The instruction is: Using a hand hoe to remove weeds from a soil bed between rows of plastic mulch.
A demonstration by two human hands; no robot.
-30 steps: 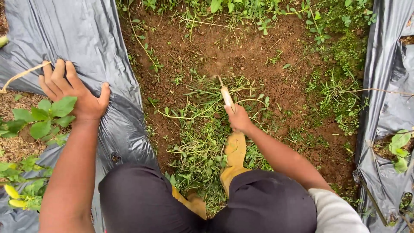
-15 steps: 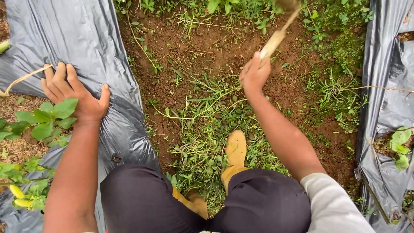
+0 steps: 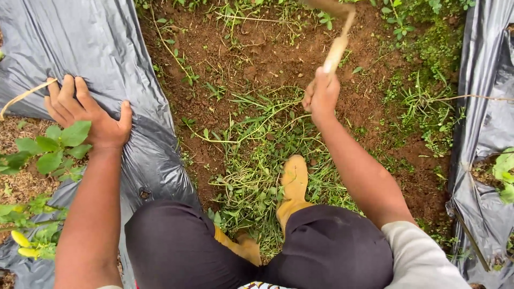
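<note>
Head view, looking straight down on a person crouched in a furrow between two mulched beds.

Right hand (image 3: 320,97): raised over the furrow, grip wrapped tight around a pale wooden tool handle (image 3: 337,52). The handle runs up and away from the fist toward the top edge of the frame; the working end is blurred and mostly cut off there, so its shape cannot be told. The forearm runs back toward the lower right, into a light sleeve (image 3: 423,257).

Left hand (image 3: 88,115): flat on the black plastic mulch sheet (image 3: 101,48) at the left, fingers spread wide, palm pressing the sheet down near the edge of a planting hole. It pinches nothing. A small leafy green plant (image 3: 51,150) stands in that hole, touching the heel of the hand. A thin dry stalk (image 3: 21,97) arcs just left of the fingers.

Ground: bare reddish-brown soil (image 3: 257,53) in the upper part of the furrow, cut weeds and grass (image 3: 257,155) lying loose in the middle, below the right hand. A tan boot (image 3: 293,184) rests on the weeds; dark trousers (image 3: 182,246) fill the bottom centre.

Right margin: a second black plastic sheet (image 3: 487,107), with a green plant (image 3: 504,166) in a hole. Lower left: yellow buds (image 3: 24,245) on a low plant.
</note>
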